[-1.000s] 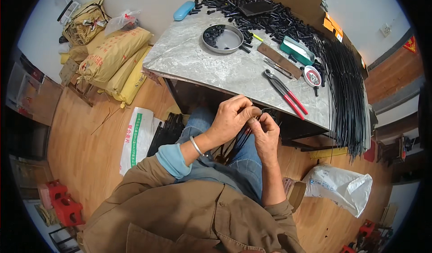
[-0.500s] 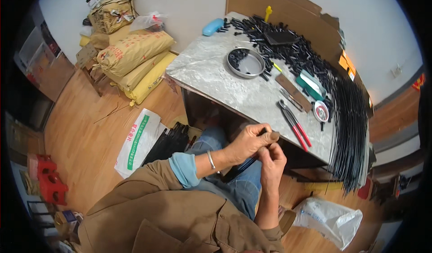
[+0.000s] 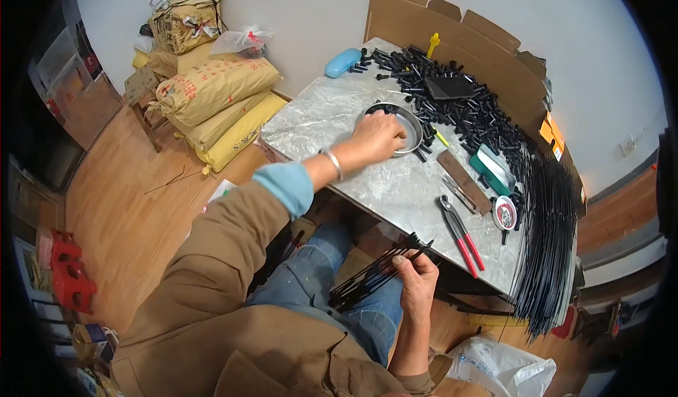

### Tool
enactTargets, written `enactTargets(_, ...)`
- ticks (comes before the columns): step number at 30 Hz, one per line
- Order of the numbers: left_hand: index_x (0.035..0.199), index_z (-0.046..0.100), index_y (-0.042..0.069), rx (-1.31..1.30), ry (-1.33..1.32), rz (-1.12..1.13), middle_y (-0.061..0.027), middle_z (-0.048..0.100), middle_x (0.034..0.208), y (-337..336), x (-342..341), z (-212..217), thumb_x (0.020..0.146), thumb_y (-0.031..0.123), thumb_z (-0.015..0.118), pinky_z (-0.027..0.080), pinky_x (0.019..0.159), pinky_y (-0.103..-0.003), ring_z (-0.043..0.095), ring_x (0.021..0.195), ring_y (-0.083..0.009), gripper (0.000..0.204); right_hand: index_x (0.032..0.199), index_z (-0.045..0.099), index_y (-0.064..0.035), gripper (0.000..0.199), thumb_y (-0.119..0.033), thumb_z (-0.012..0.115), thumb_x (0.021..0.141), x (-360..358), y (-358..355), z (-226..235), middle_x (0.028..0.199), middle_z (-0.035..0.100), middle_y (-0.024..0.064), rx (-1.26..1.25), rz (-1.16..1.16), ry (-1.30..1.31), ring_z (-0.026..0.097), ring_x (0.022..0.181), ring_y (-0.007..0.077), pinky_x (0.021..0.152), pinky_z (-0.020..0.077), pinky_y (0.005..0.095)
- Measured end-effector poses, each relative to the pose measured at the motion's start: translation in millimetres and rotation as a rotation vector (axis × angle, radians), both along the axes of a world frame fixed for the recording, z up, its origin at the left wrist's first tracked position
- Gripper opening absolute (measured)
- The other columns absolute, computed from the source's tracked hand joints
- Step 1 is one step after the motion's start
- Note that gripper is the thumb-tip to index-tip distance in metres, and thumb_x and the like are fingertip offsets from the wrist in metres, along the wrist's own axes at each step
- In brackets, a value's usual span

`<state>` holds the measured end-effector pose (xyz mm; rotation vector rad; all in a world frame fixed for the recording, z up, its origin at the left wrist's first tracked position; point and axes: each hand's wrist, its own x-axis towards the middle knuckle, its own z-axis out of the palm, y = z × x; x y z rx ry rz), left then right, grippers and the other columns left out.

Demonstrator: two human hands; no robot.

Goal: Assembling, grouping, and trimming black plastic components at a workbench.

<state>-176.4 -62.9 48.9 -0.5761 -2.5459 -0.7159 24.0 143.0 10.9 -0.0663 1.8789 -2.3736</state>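
Head view: left hand point(image 3: 378, 137) is over a round metal dish point(image 3: 419, 131) on the grey marbled table point(image 3: 304, 118), back of the hand up, fingers bent downward; fingertips hidden, so how far they are apart and whether they hold anything cannot be told. Dark small parts point(image 3: 385, 107) show inside the dish beyond the knuckles. Right hand point(image 3: 419, 284) is low, in front of the near table edge; thumb and forefinger pressed together on thin black rods point(image 3: 371, 275), which slant from the pinch across the lap of the jeans point(image 3: 311, 273); number held cannot be told. Table, beyond the dish: heap of short black pieces point(image 3: 487, 121) with a dark flat tray point(image 3: 450, 87) on it; a blue case point(image 3: 343, 63) near the far left corner. Right of the dish: brown bar point(image 3: 462, 180), tweezers-like tool point(image 3: 460, 194) just beside it, green box point(image 3: 492, 169), small white-and-red bowl point(image 3: 497, 222). Red-handled pliers point(image 3: 462, 238) lie nearer the front edge, jaws pointing away from the person. Long black strands point(image 3: 547, 234) lie at the right end, overhanging the edge. Cardboard point(image 3: 452, 26) stands upright behind the heap.
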Motion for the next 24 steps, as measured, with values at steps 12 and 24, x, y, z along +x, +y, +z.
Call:
enactTargets(12,0.083,0.067,0.008,-0.289,-0.198,-0.234,-0.0100,0.066,0.079,-2.2,-36.0,-5.7,0.074,0.015,0.063,0.044,0.075,-0.040,0.062,0.084,-0.0299,0.012,0.089,0.063,0.0046,0.019,-0.014,0.064,0.085,-22.1,5.1,-8.1,0.079,0.067,0.0113,0.065,-0.025,0.005,0.062,0.067,0.0167,0.065,0.0506,0.0286)
enactTargets(24,0.102,0.062,0.005,0.755,-0.951,-0.541,0.0021,0.060,0.084,26.1,58.7,15.8,0.091,0.025,0.061,0.045,0.064,-0.023,0.057,0.076,-0.0072,0.023,0.093,0.064,0.0011,0.026,-0.024,0.064,0.088,-25.7,2.7,-15.5,0.080,0.067,0.0075,0.038,0.062,-0.028,0.062,0.066,0.0141,0.062,0.0501,0.0267)
